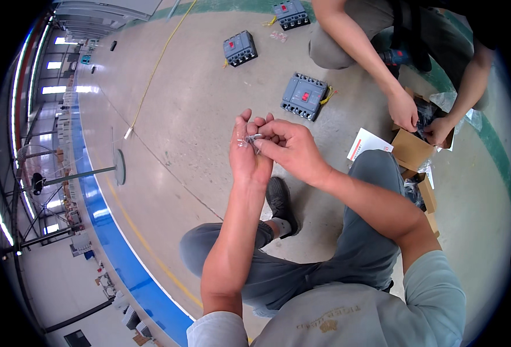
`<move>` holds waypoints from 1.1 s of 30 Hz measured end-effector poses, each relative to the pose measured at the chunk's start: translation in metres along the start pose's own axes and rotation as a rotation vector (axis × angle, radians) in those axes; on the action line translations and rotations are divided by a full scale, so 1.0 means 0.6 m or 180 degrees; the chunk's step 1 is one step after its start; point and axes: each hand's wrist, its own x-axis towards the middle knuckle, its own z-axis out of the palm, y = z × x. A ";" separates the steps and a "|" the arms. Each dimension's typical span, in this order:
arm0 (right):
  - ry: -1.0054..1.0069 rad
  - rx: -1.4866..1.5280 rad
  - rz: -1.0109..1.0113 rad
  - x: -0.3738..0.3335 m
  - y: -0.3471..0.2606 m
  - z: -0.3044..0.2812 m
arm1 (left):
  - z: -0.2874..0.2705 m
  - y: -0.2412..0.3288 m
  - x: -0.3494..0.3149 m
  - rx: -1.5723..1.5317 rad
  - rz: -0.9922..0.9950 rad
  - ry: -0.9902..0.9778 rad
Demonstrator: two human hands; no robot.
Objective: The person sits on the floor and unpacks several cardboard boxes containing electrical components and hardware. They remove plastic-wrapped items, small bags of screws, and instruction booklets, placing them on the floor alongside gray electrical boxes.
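Above the floor my left hand (247,153) is turned palm up, its fingers partly curled around small silvery metal parts (253,139) that look like screws. A scrap of clear plastic (241,143) shows beside them on the palm. From the right, my right hand (290,147) meets it, thumb and forefinger pinched on the same small parts. The fingers hide much of what is held. Just beyond my hands, a grey-blue circuit breaker (303,95) with a red switch and yellow wires lies on the floor, touched by neither hand.
Two more circuit breakers (240,48) (291,14) lie farther off. At right, a co-worker's hands (404,110) work in an open cardboard box (411,150); a white printed sheet (368,143) lies by my knee. A yellow cord (162,62) crosses the floor; a standing fan (120,167) is at left.
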 end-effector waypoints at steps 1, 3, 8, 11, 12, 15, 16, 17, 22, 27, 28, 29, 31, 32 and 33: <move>0.0003 -0.0023 -0.0134 0.000 -0.003 0.004 | 0.003 0.005 -0.002 -0.0022 0.0008 -0.0004; -0.0038 -0.0099 -0.0213 0.004 -0.002 0.008 | 0.008 0.015 -0.007 -0.0067 0.0025 -0.0010; -0.0093 -0.0548 -0.0273 0.005 -0.009 0.007 | 0.015 0.016 -0.009 -0.0120 -0.0010 0.0082; -0.0053 -0.0558 -0.0407 0.004 -0.004 0.006 | 0.025 0.018 -0.010 -0.0192 -0.0015 0.0087; -0.0027 -0.0524 -0.0477 0.004 0.000 0.007 | 0.026 0.020 -0.009 -0.0225 -0.0011 0.0092; 0.0022 -0.0451 -0.0647 0.000 -0.001 0.012 | -0.007 0.022 0.005 -0.0136 0.0002 -0.0125; 0.0041 -0.0444 -0.0689 -0.002 -0.001 0.012 | -0.011 0.022 0.009 -0.0122 0.0002 -0.0173; 0.0041 -0.0399 -0.0672 -0.003 0.000 0.012 | -0.016 0.022 0.012 -0.0126 0.0001 -0.0182; 0.0081 -0.0066 -0.0605 -0.005 0.012 0.015 | -0.003 0.016 0.005 -0.0023 0.0051 -0.0023; 0.0040 0.0221 -0.0471 -0.001 0.020 0.011 | 0.002 0.008 0.000 0.0074 0.0143 0.0172; 0.0027 0.0229 -0.0524 0.002 0.023 0.009 | 0.003 0.007 0.000 0.0056 0.0138 0.0188; 0.0071 0.0228 -0.0545 0.003 0.026 0.009 | 0.003 0.005 0.000 0.0037 0.0131 0.0202; 0.0163 0.0223 -0.0583 0.003 0.024 0.008 | 0.007 0.004 0.000 0.0015 0.0084 0.0180; 0.0112 0.0417 -0.0441 0.002 0.020 0.006 | 0.012 0.005 -0.002 0.0011 0.0045 0.0143; 0.0062 0.0610 -0.0299 0.000 0.014 0.001 | 0.015 0.005 -0.003 0.0008 0.0004 0.0106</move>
